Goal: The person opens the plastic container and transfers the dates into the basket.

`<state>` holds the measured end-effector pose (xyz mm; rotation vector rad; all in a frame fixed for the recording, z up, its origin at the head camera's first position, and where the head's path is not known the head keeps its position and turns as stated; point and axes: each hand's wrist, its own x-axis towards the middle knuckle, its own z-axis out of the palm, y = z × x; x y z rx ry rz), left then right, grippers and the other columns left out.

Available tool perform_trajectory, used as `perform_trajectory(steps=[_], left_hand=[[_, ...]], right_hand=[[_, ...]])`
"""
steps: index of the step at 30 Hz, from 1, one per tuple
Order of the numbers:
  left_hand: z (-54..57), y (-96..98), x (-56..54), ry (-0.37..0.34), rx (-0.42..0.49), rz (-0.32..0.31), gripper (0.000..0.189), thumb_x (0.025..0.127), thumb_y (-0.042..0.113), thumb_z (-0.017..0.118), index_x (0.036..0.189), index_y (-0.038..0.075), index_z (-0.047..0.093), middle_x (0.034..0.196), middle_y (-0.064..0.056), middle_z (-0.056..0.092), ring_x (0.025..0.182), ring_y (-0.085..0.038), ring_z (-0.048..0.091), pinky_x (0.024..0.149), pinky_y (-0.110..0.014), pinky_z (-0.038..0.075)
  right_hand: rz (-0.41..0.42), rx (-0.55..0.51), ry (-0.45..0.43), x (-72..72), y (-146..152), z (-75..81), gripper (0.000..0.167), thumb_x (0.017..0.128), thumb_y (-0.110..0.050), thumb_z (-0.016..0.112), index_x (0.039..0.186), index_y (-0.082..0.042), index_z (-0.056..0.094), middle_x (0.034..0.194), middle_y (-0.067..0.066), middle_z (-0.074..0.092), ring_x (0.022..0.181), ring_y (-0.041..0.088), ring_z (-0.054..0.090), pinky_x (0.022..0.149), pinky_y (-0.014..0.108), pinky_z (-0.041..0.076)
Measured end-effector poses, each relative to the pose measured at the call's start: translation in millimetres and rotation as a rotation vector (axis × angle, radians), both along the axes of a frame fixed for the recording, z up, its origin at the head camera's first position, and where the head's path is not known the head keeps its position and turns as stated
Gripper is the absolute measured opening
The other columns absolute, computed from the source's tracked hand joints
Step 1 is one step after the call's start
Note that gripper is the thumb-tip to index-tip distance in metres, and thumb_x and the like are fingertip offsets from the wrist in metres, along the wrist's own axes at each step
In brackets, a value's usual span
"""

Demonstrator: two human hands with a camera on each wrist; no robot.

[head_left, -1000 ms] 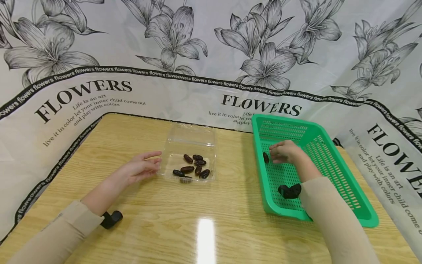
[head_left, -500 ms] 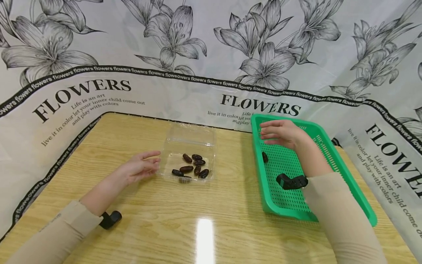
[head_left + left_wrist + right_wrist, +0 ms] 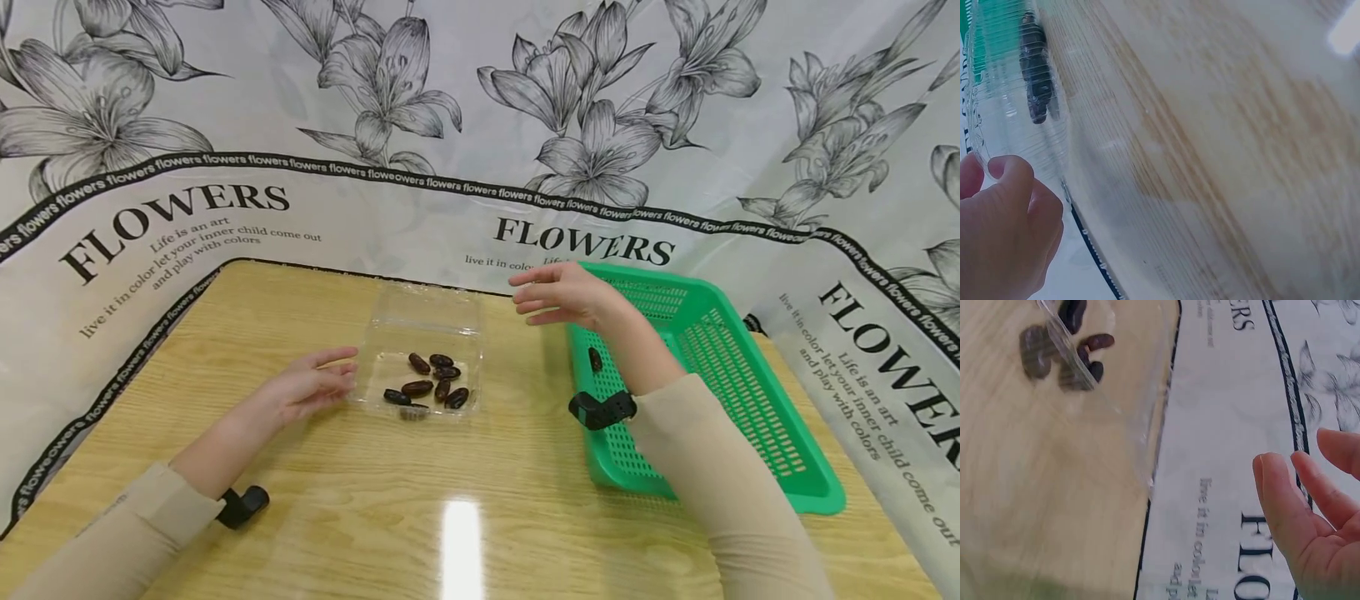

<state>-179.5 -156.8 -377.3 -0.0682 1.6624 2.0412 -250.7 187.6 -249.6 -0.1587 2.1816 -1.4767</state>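
A clear plastic clamshell box [image 3: 474, 367] lies open on the table with several dark brown dates [image 3: 417, 388] in it. My left hand [image 3: 311, 387] is at the box's left side with fingers extended. In the left wrist view its fingertips are close to the box wall; whether they touch cannot be told. Raised between box and basket, my right hand [image 3: 566, 293] has loosely spread fingers and holds nothing, as the right wrist view also shows. One date [image 3: 595, 359] lies in the green plastic basket [image 3: 817, 492], near its left wall.
The wooden table [image 3: 360, 517] bears the box and basket. Behind it hangs a white cloth [image 3: 420, 225] printed with flowers and lettering. Each wrist wears a black strap; the right one [image 3: 602, 410] is over the basket's left rim.
My right hand has risen out of the basket and moved left past its rim towards the box. The left hand stays beside the box. The view has shifted slightly.
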Motion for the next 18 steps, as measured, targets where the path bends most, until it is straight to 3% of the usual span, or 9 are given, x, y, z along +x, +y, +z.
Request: perform_trajectory(steps=[4, 10, 18], left_hand=[[0.7, 2.0, 0.2, 0.0, 0.001, 0.001, 0.067, 0.092, -0.006, 0.048, 0.148, 0.0, 0.011, 0.149, -0.024, 0.012, 0.102, -0.009, 0.048, 0.074, -0.02, 0.045], [3.0, 0.9, 0.1, -0.004, 0.016, 0.005, 0.068, 0.092, -0.006, 0.048, 0.148, 0.0, 0.011, 0.148, -0.024, 0.012, 0.1, -0.008, 0.048, 0.073, -0.02, 0.046], [2.7, -0.9, 1.2, -0.024, 0.034, 0.017, 0.068, 0.091, -0.008, 0.048, 0.148, -0.001, 0.011, 0.144, -0.022, 0.018, 0.094, -0.007, 0.051, 0.071, -0.019, 0.047]], right_hand=[[0.037, 0.014, -0.021, 0.9, -20, -9.5, 0.044, 0.093, -0.003, 0.053, 0.135, 0.004, 0.043, 0.134, 0.023, 0.045, 0.116, 0.037, 0.049, 0.087, 0.04, 0.048], [0.084, 0.041, -0.03, 0.4, -49, -26.1, 0.042, 0.091, -0.001, 0.055, 0.132, 0.005, 0.047, 0.129, 0.023, 0.049, 0.109, 0.034, 0.054, 0.084, 0.038, 0.05], [0.115, 0.07, -0.066, -0.3, -75, -51.6, 0.041, 0.092, -0.001, 0.054, 0.131, 0.005, 0.047, 0.128, 0.025, 0.049, 0.116, 0.039, 0.049, 0.088, 0.041, 0.048]])
